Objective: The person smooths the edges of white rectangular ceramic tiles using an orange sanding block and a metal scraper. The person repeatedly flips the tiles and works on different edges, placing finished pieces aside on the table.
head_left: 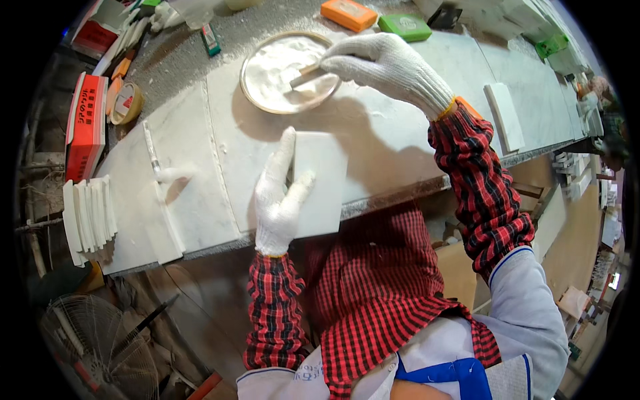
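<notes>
My left hand (278, 197), in a white knit glove, grips the left edge of a white square tile (321, 183) that lies flat at the front edge of the stone workbench (400, 133). My right hand (387, 67), also gloved, reaches forward and holds a small flat scraper (305, 75) whose tip dips into white paste in a round metal dish (280, 70). The dish sits just beyond the tile.
A stack of white tiles (90, 217) stands on edge at the bench's left end beside a red box (85, 127) and a tape roll (127, 103). A thin pen-like tool (152, 150) lies left. Orange (348, 13) and green (405, 27) blocks sit behind; another tile (505, 115) lies right. A fan (100, 353) stands below.
</notes>
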Demonstrator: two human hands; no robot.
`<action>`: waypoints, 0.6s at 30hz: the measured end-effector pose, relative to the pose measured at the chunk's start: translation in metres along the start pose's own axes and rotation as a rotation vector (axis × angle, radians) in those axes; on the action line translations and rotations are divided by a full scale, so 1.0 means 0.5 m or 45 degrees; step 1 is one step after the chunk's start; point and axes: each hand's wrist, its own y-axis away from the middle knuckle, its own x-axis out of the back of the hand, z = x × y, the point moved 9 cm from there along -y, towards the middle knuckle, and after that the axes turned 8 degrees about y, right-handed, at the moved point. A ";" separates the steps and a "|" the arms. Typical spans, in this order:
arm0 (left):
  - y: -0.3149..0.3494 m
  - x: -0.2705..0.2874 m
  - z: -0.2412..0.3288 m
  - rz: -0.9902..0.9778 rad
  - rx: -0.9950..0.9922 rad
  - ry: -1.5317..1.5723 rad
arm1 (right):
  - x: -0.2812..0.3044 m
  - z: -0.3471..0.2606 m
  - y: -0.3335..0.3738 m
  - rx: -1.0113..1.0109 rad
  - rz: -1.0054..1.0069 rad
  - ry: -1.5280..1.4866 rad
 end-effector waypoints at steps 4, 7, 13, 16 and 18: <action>-0.003 -0.011 -0.011 0.040 0.094 0.234 | 0.008 -0.014 0.070 -0.201 0.224 -0.270; -0.001 -0.010 -0.015 0.071 0.172 0.292 | -0.014 0.004 0.103 -0.318 0.308 -0.392; -0.024 -0.016 -0.013 0.088 0.212 0.279 | -0.016 0.014 0.108 -0.437 0.341 -0.449; -0.042 -0.019 0.000 0.136 0.167 0.265 | -0.012 0.010 0.095 -0.450 0.319 -0.383; -0.048 -0.018 -0.006 0.146 0.149 0.282 | -0.028 0.018 0.089 -0.429 0.297 -0.380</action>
